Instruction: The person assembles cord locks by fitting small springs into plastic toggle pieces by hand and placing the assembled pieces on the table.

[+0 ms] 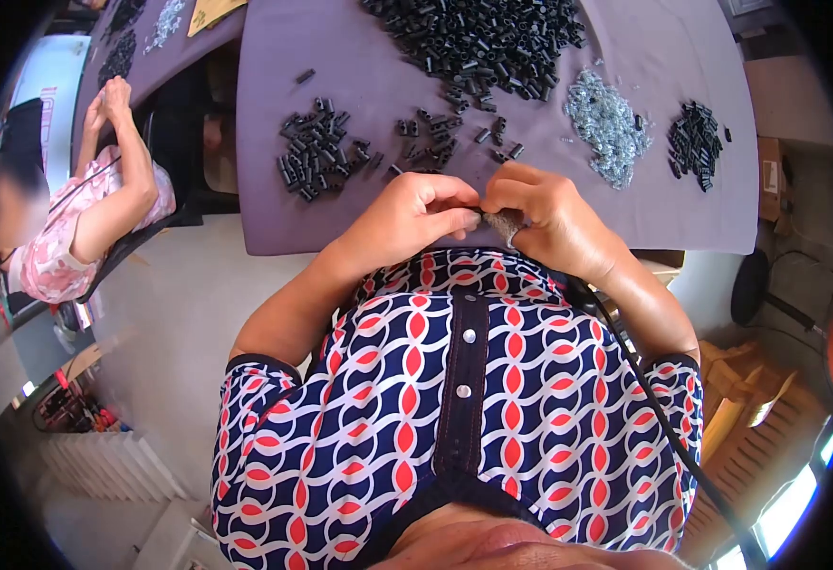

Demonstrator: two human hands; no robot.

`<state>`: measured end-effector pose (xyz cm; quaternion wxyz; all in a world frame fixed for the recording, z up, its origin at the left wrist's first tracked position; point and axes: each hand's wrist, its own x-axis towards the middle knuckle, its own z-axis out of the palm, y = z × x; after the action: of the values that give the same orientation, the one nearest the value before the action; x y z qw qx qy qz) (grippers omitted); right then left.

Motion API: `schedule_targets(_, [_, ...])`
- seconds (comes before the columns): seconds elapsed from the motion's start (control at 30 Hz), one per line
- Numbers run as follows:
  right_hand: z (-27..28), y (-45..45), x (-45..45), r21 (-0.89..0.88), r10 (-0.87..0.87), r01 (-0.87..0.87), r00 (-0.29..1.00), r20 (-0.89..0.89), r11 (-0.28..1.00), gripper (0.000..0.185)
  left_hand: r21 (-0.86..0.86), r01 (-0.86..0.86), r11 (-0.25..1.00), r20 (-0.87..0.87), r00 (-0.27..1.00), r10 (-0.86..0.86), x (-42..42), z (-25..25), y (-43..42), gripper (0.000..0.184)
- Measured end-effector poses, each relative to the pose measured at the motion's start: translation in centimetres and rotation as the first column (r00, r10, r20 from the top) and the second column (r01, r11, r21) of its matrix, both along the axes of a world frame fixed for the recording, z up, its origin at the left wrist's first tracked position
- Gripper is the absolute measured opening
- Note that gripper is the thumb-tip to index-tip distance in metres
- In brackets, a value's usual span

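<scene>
My left hand (pixel 411 217) and my right hand (pixel 551 217) meet fingertip to fingertip at the near edge of the table. Both are closed in a pinch around a small dark piece (pixel 479 213), mostly hidden by the fingers. A grey, rough-textured covering (pixel 506 226) shows at the fingers of my right hand. Just beyond my left hand lie loose short black tubes (pixel 432 139) and a small heap of black tubes (pixel 317 152). Past my right hand are a pile of clear plastic pieces (pixel 608 125) and a heap of slim black pieces (pixel 695 144).
A large mound of black tubular parts (pixel 492 43) covers the far middle of the cloth-covered table (pixel 274 218). At left, another person (pixel 84 214) in pink sits at a second table with hands together. Wooden pieces (pixel 735 394) and a black cable (pixel 663 418) are at right.
</scene>
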<state>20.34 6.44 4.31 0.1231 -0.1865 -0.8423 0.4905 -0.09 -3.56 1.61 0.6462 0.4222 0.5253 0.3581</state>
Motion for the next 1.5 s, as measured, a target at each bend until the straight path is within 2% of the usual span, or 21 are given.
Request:
schedule_targets(0.07, [0.0,-0.2,-0.2,0.013,-0.005,0.006,1.0,-0.013,1.0,0.016,-0.024,0.036,0.999,0.036,0.999,-0.035,-0.1,-0.3,0.0,0.02])
schedule_targets(0.13, [-0.1,-0.4,-0.1,0.006,-0.001,0.001,1.0,-0.002,1.0,0.015,-0.132,0.043,0.99,0.158,0.987,-0.022,-0.1,-0.4,0.0,0.02])
schedule_targets(0.27, [-0.4,-0.4,-0.1,0.01,-0.071,0.071,0.997,-0.019,0.997,0.013,-0.106,0.046,0.993,0.096,0.995,-0.036,0.4,-0.2,-0.1,0.019])
schedule_targets(0.3, [-0.7,-0.4,0.0,0.01,-0.07,0.071,0.997,-0.019,0.997,0.013,0.004,-0.002,1.0,-0.034,0.999,0.002,1.0,0.2,-0.4,0.017])
schedule_targets(0.37, [-1.5,-0.7,0.1,-0.291,-0.213,0.207,0.977,0.012,0.934,0.015,0.33,0.036,0.943,-0.342,0.936,0.084,1.4,-0.3,-0.7,0.015])
schedule_targets(0.4, [-1.9,-0.6,0.3,-0.291,-0.212,0.207,0.977,0.013,0.934,0.015,0.33,0.035,0.943,-0.341,0.936,0.085,1.5,-0.7,-0.7,0.015])
schedule_targets(0.47, [-2.6,-0.5,0.5,-0.595,-0.248,0.279,0.959,0.135,0.754,0.017,0.571,0.091,0.816,-0.447,0.868,0.216,1.7,-1.2,-0.7,0.015])
schedule_targets(0.5, [-2.1,-0.4,0.4,-0.597,-0.247,0.279,0.959,0.137,0.752,0.017,0.22,-0.048,0.974,-0.145,0.986,0.081,1.1,-1.0,-0.4,0.016])
schedule_targets(0.53, [-1.1,-0.4,0.3,-0.447,-0.185,0.201,0.98,0.079,0.871,0.014,-0.191,-0.035,0.981,0.208,0.975,0.075,0.5,-0.5,-0.1,0.016])
schedule_targets(0.6, [-1.1,-0.3,0.4,-0.103,-0.061,0.059,0.998,-0.01,0.993,0.009,-0.207,0.018,0.978,0.23,0.973,0.03,0.1,-0.5,0.2,0.017])
schedule_targets(0.73, [-0.1,0.4,0.4,-0.093,-0.009,0.016,0.997,0.073,0.996,0.021,-0.152,0.019,0.988,0.152,0.988,0.004,0.5,-0.3,0.3,0.017])
schedule_targets(0.8, [0.3,0.2,0.4,-0.364,-0.207,0.199,0.978,0.019,0.91,0.043,-0.15,-0.105,0.983,0.277,0.95,0.143,0.6,-0.1,0.3,0.017])
schedule_targets(0.83, [-0.1,0.5,0.8,-0.335,-0.224,0.192,0.973,-0.061,0.923,0.061,-0.146,-0.131,0.98,0.261,0.951,0.166,0.5,0.2,0.4,0.017])
schedule_targets(0.87, [0.1,0.6,0.9,-0.335,-0.225,0.192,0.972,-0.062,0.922,0.061,-0.146,-0.13,0.981,0.259,0.951,0.165,0.6,0.4,0.4,0.017])
schedule_targets(0.97, [0.5,0.9,1.2,-0.047,-0.245,0.242,0.965,-0.091,0.969,0.072,-0.175,-0.218,0.96,0.266,0.928,0.26,1.1,1.0,0.4,0.019])
schedule_targets(1.03, [0.5,0.3,1.1,0.096,-0.224,0.234,0.969,-0.099,0.968,0.066,-0.163,-0.259,0.952,0.231,0.928,0.292,1.7,1.4,0.5,0.021])
schedule_targets(1.17, [-0.1,0.0,0.3,0.453,-0.181,0.178,0.983,-0.038,0.873,0.07,-0.175,-0.305,0.936,0.316,0.883,0.347,2.6,0.3,0.8,0.018])
schedule_targets(1.23, [-1.0,-0.2,0.1,0.475,-0.158,0.173,0.985,-0.072,0.863,0.069,-0.09,-0.277,0.957,0.335,0.896,0.291,3.0,-0.1,0.8,0.018])
schedule_targets(1.3, [-1.6,-0.1,0.0,0.468,-0.156,0.186,0.982,-0.102,0.864,0.065,-0.119,-0.26,0.958,0.34,0.896,0.285,3.0,0.4,0.8,0.018])
schedule_targets(1.37, [-1.9,0.1,0.1,0.393,-0.135,0.182,0.98,-0.146,0.901,0.063,-0.246,-0.25,0.936,0.414,0.847,0.335,2.8,1.0,0.7,0.018])
schedule_targets(1.5, [-1.8,-0.3,0.1,0.198,-0.154,0.187,0.973,-0.172,0.962,0.061,-0.219,-0.224,0.95,0.388,0.873,0.295,2.9,1.0,0.7,0.019])
